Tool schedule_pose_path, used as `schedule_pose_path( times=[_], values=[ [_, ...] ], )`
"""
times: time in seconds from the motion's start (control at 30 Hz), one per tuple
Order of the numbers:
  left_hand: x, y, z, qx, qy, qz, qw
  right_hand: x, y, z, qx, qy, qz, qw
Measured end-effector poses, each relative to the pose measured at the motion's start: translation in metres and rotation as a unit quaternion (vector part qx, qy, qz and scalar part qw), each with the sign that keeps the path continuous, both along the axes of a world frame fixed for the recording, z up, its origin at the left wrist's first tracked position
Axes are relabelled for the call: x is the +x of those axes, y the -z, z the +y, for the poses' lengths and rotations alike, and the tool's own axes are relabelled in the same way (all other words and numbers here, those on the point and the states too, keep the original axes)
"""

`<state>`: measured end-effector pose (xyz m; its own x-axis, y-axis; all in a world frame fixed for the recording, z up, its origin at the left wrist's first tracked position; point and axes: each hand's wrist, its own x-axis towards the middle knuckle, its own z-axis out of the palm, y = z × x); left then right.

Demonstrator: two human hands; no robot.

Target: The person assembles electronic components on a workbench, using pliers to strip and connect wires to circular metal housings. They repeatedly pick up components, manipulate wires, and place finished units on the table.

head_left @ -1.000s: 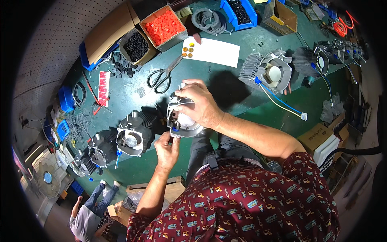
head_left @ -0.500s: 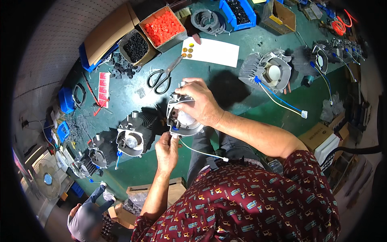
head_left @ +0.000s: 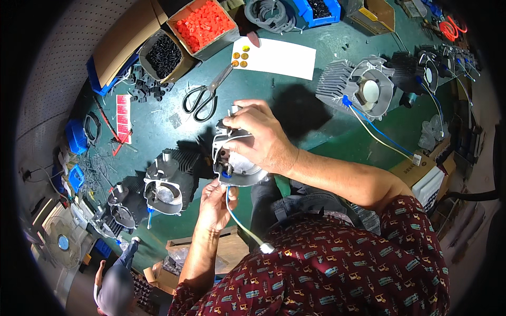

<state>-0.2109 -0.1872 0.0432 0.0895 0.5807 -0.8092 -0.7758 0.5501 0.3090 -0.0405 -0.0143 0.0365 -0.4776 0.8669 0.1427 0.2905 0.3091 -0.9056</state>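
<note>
My right hand (head_left: 266,139) is closed over the top of a grey cast-metal motor housing (head_left: 247,171), thumb inside its open, ring-shaped face. A blue grommet (head_left: 226,174) sits at the housing's lower rim. From there a cable (head_left: 237,220) of blue and pale wires hangs down to a white plug (head_left: 267,247) in front of my shirt. My left hand (head_left: 213,204) is below the rim, fingers pinched around the cable where it comes out; the fingertips are partly hidden under the housing.
Finned housings stand along the bench edge, one (head_left: 167,187) to the left, another (head_left: 363,89) to the right. Scissors (head_left: 203,100) lie beyond my hands, near a white sheet (head_left: 287,60). Boxes of orange parts (head_left: 203,26) and black parts (head_left: 163,58) stand farther back. Another person (head_left: 117,287) is at lower left.
The cable has swung from stretching rightward to hanging lower, its plug now nearer my shirt. My left hand has shifted slightly down and left. My right hand keeps its hold on the housing.
</note>
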Motion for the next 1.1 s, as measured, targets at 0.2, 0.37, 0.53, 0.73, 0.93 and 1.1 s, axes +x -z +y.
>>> schedule_pose_path(
  times=[0.2, 0.37, 0.53, 0.73, 0.93, 1.1],
  values=[
    [-0.003, 0.014, -0.004, -0.078, -0.124, -0.315, 0.938, 0.000, 0.004, 0.000, 0.011, 0.001, 0.008, 1.000],
    [0.002, 0.020, -0.006, -0.045, -0.136, -0.412, 0.900, 0.001, 0.003, 0.000, 0.011, -0.003, 0.012, 1.000],
    [-0.024, 0.030, -0.010, 0.003, 0.040, -0.152, 0.988, 0.001, 0.001, -0.001, 0.016, 0.001, 0.007, 1.000],
    [-0.031, 0.034, -0.014, 0.021, 0.044, -0.131, 0.990, 0.001, 0.002, -0.006, 0.016, 0.007, 0.014, 1.000],
    [-0.017, 0.017, -0.005, 0.111, 0.143, 0.146, 0.973, 0.000, 0.004, -0.006, -0.010, 0.016, 0.028, 0.999],
    [-0.011, 0.008, -0.008, 0.170, 0.318, 0.473, 0.804, 0.002, 0.004, -0.007, -0.015, 0.013, 0.032, 0.999]
  ],
)
